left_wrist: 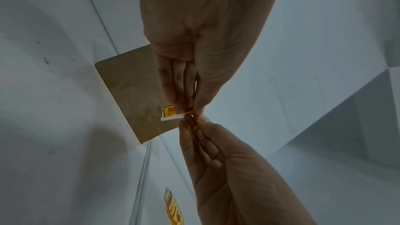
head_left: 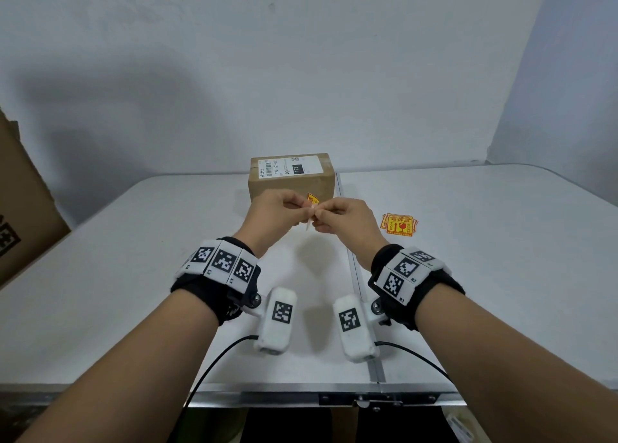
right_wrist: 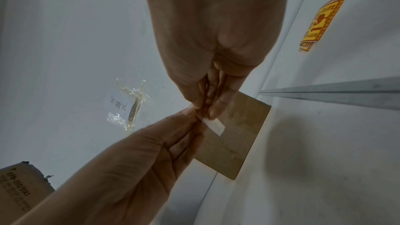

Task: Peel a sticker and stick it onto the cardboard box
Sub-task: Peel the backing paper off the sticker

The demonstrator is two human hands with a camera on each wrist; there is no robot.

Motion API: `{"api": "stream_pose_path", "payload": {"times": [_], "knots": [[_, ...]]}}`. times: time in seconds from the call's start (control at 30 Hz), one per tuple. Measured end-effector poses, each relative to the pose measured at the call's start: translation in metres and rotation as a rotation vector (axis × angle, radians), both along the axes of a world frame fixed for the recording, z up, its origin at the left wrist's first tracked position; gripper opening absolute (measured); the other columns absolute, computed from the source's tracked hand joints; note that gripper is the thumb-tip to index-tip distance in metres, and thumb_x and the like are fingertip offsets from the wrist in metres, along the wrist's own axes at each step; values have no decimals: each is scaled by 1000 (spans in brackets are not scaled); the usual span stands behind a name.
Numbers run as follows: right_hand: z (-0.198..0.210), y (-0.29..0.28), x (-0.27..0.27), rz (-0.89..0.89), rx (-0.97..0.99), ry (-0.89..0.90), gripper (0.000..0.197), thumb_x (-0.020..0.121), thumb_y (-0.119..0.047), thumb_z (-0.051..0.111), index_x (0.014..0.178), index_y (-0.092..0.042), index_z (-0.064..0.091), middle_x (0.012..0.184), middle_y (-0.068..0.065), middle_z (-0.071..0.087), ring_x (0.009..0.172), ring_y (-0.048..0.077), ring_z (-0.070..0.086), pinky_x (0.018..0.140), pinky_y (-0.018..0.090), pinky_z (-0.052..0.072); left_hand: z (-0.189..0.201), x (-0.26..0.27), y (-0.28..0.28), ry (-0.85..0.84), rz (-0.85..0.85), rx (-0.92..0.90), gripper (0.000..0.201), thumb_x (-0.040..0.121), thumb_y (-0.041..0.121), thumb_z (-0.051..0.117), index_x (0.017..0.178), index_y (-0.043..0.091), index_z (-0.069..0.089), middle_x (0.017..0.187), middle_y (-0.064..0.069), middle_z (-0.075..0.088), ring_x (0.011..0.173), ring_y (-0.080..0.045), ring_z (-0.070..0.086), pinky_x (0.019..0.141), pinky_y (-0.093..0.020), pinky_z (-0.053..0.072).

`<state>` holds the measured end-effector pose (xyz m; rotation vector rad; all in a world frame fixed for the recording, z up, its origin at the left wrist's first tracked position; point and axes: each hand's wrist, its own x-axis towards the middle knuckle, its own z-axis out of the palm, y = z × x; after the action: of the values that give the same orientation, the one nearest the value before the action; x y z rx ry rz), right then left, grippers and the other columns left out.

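Note:
A brown cardboard box with a white shipping label on top stands at the back middle of the white table. Just in front of it, above the table, my left hand and right hand meet fingertip to fingertip. Both pinch one small yellow-and-red sticker with its white backing. In the left wrist view a yellow corner of the sticker shows beside the white backing, in front of the box. The right wrist view shows only the backing. How far the two have come apart is hidden by the fingers.
A small stack of yellow stickers lies on the table right of my hands. A large cardboard carton leans at the left edge. A scrap of clear tape hangs on the wall. A metal seam runs down the table.

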<state>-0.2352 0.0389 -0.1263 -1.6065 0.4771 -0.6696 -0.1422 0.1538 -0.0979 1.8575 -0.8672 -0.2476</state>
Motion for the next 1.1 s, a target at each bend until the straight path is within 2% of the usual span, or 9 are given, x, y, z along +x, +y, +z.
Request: {"api": "stream_pose_path", "payload": {"times": [0.07,0.23,0.3,0.47,0.6,0.73,0.83,0.97,1.1], "knots": [[1,1,0,5,7,5,17,85,-11,64,92,1,73,90,16,75,77,18,71,82,31,60,0,0,0,-29,17,10,13,80,17,74,90,9,74,83,-3,75,71,-5,66,73,-17,52],[4,1,0,-22,12,4,10,82,-11,67,84,-4,74,84,16,75,75,19,72,83,32,60,0,0,-1,-170,22,87,9,81,16,73,89,13,74,79,2,73,74,-4,66,55,-2,44],[4,1,0,-18,10,13,7,81,-12,68,81,-6,73,83,16,75,75,20,73,83,33,60,1,-1,-1,-228,20,109,10,81,16,73,90,12,74,83,0,74,77,-7,67,62,-5,47],[4,-2,1,-14,14,25,8,80,-9,65,78,-6,72,81,16,73,71,19,70,82,33,59,2,-3,-1,-232,-21,111,12,81,13,73,92,9,75,88,-3,76,85,-12,70,83,-25,56],[0,-4,1,-4,15,31,10,81,-11,64,80,-4,71,80,13,72,71,18,69,81,32,59,3,-3,0,-104,-53,68,12,83,14,70,92,8,75,85,-8,76,78,-11,69,87,-33,57],[-2,-5,1,-3,3,32,14,82,-12,63,86,0,70,84,15,72,71,17,67,77,27,57,3,-3,-2,-136,-43,87,10,84,17,70,90,11,75,82,-5,77,81,-13,72,86,-38,57],[-2,-6,1,-3,-34,34,9,82,-14,63,82,-6,69,81,10,71,71,17,67,78,29,58,3,-4,-3,-172,-22,117,10,84,19,69,89,14,76,79,-2,77,81,-11,72,85,-37,57],[-2,-6,-2,-10,-85,39,6,82,-14,63,79,-10,67,80,8,70,71,17,67,81,32,58,5,-7,-4,-227,-5,151,10,84,20,68,89,14,75,80,1,77,74,-5,69,80,-31,58],[-1,-4,-3,-4,-98,31,7,81,-12,63,74,-13,65,76,6,68,70,16,65,81,34,58,6,-10,-5,-277,19,192,11,84,23,65,87,18,75,80,3,77,82,-6,70,72,-24,53]]}}
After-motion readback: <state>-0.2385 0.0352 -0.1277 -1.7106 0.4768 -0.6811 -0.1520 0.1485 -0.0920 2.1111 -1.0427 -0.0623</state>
